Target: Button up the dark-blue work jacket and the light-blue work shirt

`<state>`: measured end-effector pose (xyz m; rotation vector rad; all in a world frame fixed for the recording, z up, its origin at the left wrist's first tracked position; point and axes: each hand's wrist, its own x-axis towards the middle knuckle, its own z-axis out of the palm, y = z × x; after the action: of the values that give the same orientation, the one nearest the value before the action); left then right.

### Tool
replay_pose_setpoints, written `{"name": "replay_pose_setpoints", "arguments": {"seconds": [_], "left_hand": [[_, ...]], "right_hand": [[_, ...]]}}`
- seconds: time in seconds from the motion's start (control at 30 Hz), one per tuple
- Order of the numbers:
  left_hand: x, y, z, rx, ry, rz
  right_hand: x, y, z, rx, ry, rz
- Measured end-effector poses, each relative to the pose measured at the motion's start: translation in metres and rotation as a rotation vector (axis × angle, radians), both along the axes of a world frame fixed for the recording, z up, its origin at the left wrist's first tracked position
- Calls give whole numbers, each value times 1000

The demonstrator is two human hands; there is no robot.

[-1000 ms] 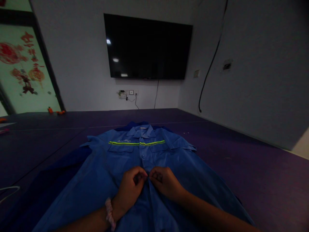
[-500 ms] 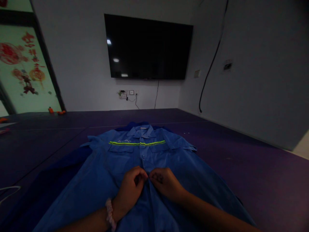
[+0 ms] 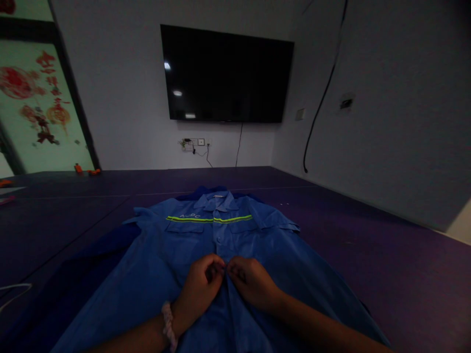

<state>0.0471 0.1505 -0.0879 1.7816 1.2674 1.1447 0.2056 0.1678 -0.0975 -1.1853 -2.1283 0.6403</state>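
Note:
A blue work shirt (image 3: 176,260) with a yellow-green reflective chest stripe (image 3: 209,218) lies front-up and spread on a dark purple surface (image 3: 368,255), collar away from me. My left hand (image 3: 196,289), with a pale scrunchie at the wrist, pinches the shirt's front placket at mid-chest. My right hand (image 3: 252,282) pinches the facing edge of the placket, fingertips almost touching the left hand's. Both hands are closed on the cloth. Whatever sits between the fingertips is too small to make out.
A black wall screen (image 3: 226,73) hangs ahead above a socket strip (image 3: 193,142) with cables. A dark cable (image 3: 320,103) runs down the right wall. A decorated glass panel (image 3: 33,108) stands at left, small orange items (image 3: 83,169) at its foot. A white cord (image 3: 13,291) lies at left.
Almost nothing: both hands stay pinched on the placket, with only slight finger shifts. The camera has tilted a touch.

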Motion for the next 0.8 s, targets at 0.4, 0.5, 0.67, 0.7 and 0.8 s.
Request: {"name": "replay_pose_setpoints", "arguments": {"seconds": [0.4,0.5,0.67,0.7,0.8], "left_hand": [[1,2,-5,-22,119,-7],[1,1,-4,-16,146,-18],[0,1,-8,-19,181,-34],[0,1,-8,-18,194,-38],[-1,-1,-7,-17,234,-51]], "right_hand": [[-1,-3,5,9,-98,6],[-1,-4,5,12,-117,27],[-1,-5,7,12,-191,33],[-1,-4,8,14,-203,37],[-1,-4,7,21,-215,55]]}}
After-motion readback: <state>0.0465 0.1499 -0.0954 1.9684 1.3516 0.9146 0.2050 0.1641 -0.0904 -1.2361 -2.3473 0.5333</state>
